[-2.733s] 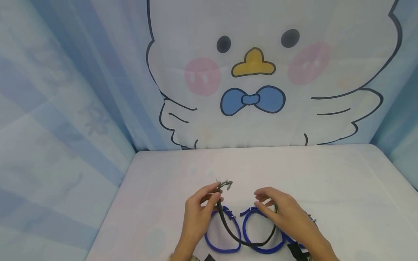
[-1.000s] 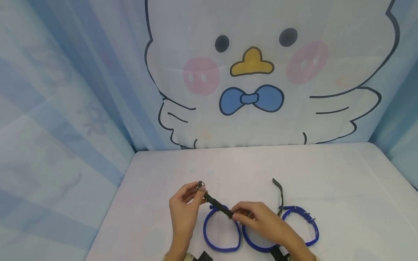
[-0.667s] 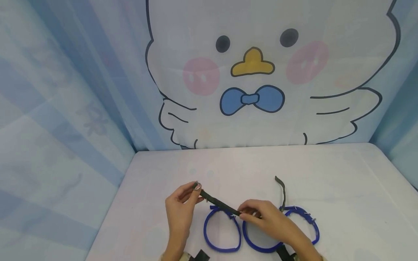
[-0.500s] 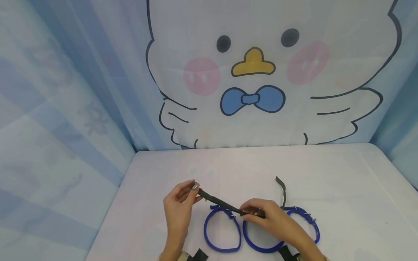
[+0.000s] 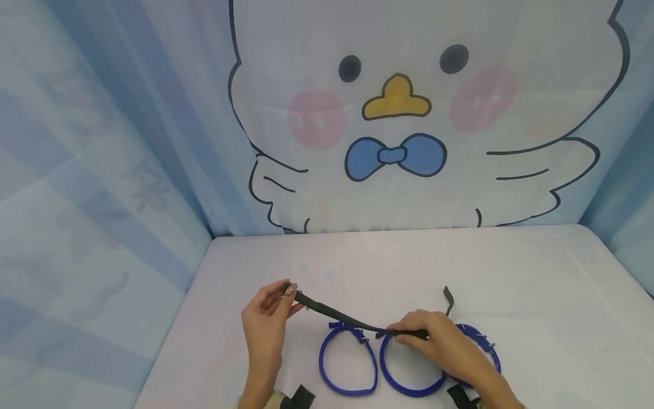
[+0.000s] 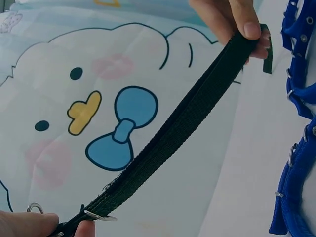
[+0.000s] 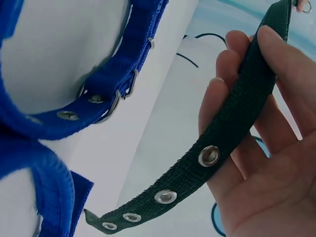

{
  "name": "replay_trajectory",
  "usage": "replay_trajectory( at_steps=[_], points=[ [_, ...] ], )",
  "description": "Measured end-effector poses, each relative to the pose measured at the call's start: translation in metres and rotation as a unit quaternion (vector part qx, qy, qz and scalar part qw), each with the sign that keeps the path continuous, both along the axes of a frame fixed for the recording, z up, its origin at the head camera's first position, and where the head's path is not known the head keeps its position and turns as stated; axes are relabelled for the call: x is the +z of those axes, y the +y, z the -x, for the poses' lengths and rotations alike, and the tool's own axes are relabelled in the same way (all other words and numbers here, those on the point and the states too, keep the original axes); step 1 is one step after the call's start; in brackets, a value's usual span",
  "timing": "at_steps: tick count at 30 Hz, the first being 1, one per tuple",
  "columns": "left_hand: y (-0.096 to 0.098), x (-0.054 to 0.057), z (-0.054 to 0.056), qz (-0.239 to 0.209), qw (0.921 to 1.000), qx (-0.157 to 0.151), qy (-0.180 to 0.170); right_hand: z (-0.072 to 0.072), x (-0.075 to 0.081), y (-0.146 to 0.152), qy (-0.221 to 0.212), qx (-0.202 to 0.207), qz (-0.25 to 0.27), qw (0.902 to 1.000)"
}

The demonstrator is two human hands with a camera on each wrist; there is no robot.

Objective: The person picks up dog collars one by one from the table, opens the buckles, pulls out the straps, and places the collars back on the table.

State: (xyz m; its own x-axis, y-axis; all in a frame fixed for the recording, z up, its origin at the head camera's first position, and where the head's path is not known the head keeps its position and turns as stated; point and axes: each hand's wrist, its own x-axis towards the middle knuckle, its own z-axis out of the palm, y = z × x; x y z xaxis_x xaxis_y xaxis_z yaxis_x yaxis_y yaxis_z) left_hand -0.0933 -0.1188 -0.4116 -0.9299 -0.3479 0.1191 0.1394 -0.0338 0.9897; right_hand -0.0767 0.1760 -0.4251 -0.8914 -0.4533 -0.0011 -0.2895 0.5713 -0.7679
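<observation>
A dark green webbing collar (image 5: 337, 314) is stretched between my two hands above the table. My left hand (image 5: 267, 318) pinches its hardware end between thumb and fingers; metal rings (image 6: 101, 216) show beside the fingertips in the left wrist view. Toward the other end, my right hand (image 5: 439, 341) holds the strap with the thumb on top and fingers beneath. Past the right hand the free tail curves away, with several metal eyelets (image 7: 208, 156) along it. Beneath lie three blue collars buckled into loops: a left one (image 5: 348, 392), a middle one (image 5: 411, 393) and a right one (image 5: 497, 358), partly hidden by my right hand.
The blue collars lie on a pale cloth-covered table (image 5: 255, 267) near its front. A printed curtain (image 5: 460, 187) with a cartoon character hangs at the table's back edge, and a blue and white curtain (image 5: 102, 227) hangs along the left.
My left hand has gone from a metal clasp end held near the middle to further left. My right hand has taken hold of the green collar and slid right along it, lengthening the span between hands.
</observation>
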Motion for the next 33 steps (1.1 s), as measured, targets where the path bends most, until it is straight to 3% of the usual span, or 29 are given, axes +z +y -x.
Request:
replay_trajectory(
  at_steps=[7,16,23,28,33],
  points=[
    [-0.008,0.002,0.001,0.006,0.9998,0.014,-0.011,0.000,0.006,0.007,0.040,-0.034,-0.067,0.9964],
    [-0.020,0.002,0.007,0.003,0.9988,0.040,-0.027,-0.002,0.005,0.016,0.025,-0.091,-0.126,0.9875],
    [-0.029,0.001,0.008,-0.001,0.9986,0.049,-0.017,-0.001,0.007,0.026,0.061,-0.134,-0.167,0.9750],
    [-0.035,0.000,0.009,-0.016,0.9986,0.047,-0.016,0.001,0.007,0.034,0.096,-0.147,-0.201,0.9637],
    [-0.037,-0.001,0.010,-0.020,0.9986,0.046,-0.018,0.003,0.007,0.043,0.083,-0.142,-0.213,0.9630]
  ],
)
